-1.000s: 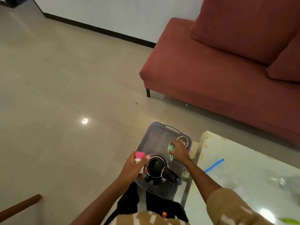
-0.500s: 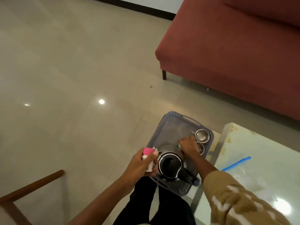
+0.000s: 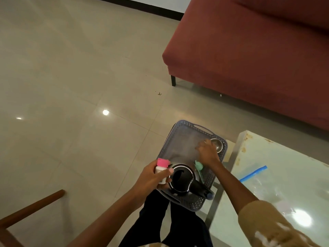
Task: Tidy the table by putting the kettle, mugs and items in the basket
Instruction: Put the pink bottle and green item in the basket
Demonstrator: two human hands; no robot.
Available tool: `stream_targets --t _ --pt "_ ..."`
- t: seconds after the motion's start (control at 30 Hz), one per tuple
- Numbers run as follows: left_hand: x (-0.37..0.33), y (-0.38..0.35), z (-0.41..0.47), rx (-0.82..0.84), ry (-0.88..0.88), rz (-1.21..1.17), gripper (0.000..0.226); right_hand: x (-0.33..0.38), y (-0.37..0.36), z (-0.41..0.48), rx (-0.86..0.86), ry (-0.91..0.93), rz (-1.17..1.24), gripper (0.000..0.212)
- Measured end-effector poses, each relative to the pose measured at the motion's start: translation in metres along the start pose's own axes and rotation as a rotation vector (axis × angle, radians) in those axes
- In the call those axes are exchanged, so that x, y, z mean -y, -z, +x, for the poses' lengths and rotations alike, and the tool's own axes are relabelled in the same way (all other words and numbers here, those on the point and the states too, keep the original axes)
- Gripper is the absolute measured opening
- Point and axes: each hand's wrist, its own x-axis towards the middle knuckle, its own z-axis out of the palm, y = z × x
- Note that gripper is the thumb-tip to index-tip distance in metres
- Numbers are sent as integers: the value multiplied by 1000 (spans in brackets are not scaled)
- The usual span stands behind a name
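Sofa (image 3: pixel 249 59): behind the table (image 3: pixel 284 184). Basket (image 3: pixel 181 138): just beside the table's near corner. Kettle (image 3: pixel 180 179): upright at the basket's near end. Right hand (image 3: pixel 207 152): over the basket, grip apart, holding nothing. Left hand (image 3: pixel 151 179): grip clamped on bottle (image 3: pixel 161 169), beside the kettle. Mug (image 3: pixel 218 144): basket's far right corner. Green utensil (image 3: pixel 199 167): in the basket, right of the kettle

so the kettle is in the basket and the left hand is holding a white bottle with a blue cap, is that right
Nearly. The cap is pink, not blue. The head view shows the left hand gripping a white bottle with a pink cap, right beside the kettle, which does sit in the basket.
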Motion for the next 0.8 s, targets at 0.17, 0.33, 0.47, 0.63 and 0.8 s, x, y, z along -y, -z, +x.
stream_targets --t 0.17,0.33,0.47,0.63,0.8 --pt "-2 -2 0 6 -4 36 28 2 61 -22 -178 -254 852 21" --pt "-9 -11 7 3 -95 201 33 46 122 -74 169 136 1410 23" --pt "-13 -16 15 -37 -184 325 51 69 135 -90 263 258 1402 23" --pt "-11 -18 18 -83 -215 397 82 46 130 -83 131 190 1472 22" --pt "-10 -14 14 -105 -160 312 44 4 96 -36 -165 -160 1164 21"
